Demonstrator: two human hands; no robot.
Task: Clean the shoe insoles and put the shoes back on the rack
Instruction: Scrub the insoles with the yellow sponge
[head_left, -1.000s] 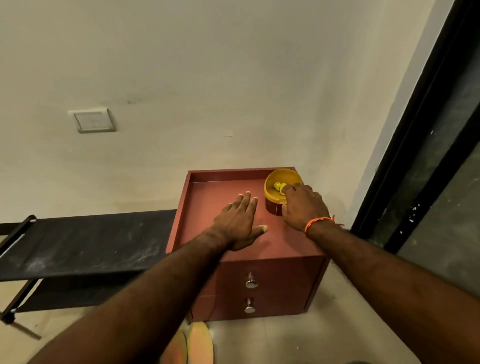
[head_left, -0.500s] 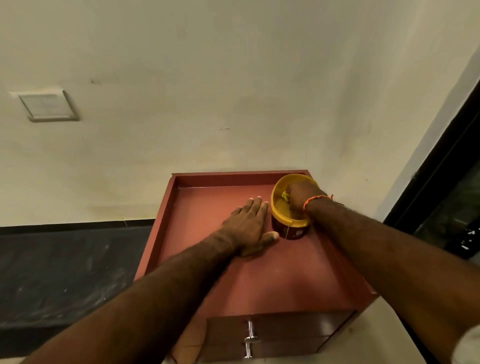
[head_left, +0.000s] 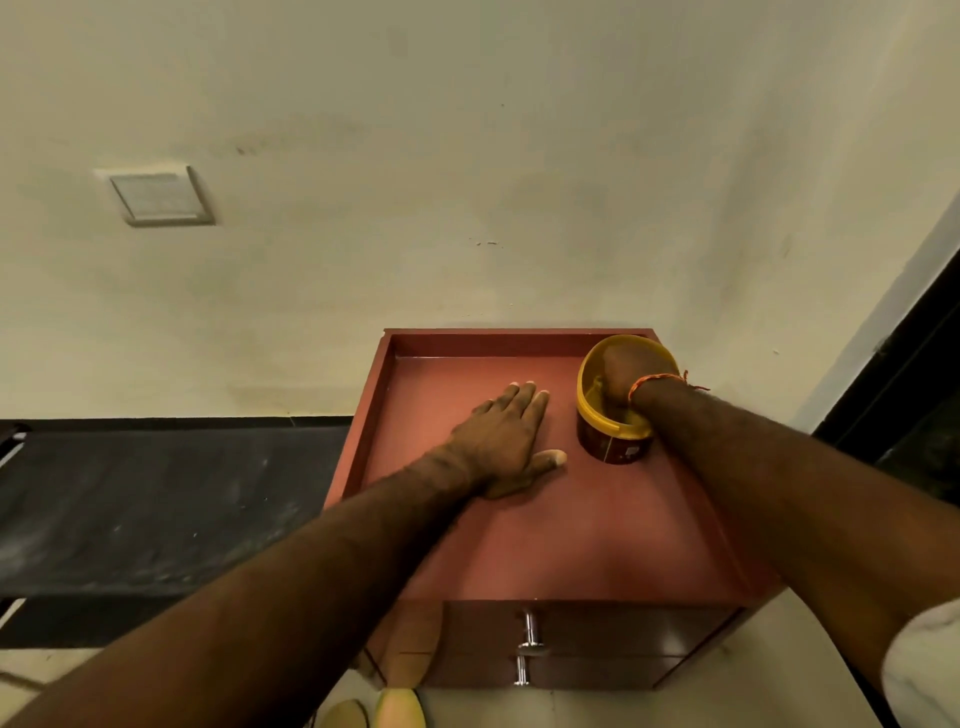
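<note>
Presently the right hand (head_left: 621, 382) is plunged into a yellow tub (head_left: 613, 415), wrist at the rim; its fingers are hidden inside, so whether the grip is closed on anything cannot be told. An orange thread band (head_left: 657, 382) circles that wrist. The tub has a yellow rim and lining over a dark brown outer wall, which carries a small pale label (head_left: 628, 453); its print is too small to read. The tub stands at the far right corner of the red-brown cabinet (head_left: 571, 530), close to the raised lip on the back and right sides. Just left of the tub, the left hand (head_left: 511, 441) lies flat, fingers spread wide, palm down on the cabinet top, holding nothing. Nearer than both hands the top is bare to its front edge. Two metal drawer knobs (head_left: 527, 647) show below that edge. Pale insoles (head_left: 374, 712) lie on the floor in front of the cabinet. Far left of the hands sits a black rack (head_left: 156, 509).
</note>
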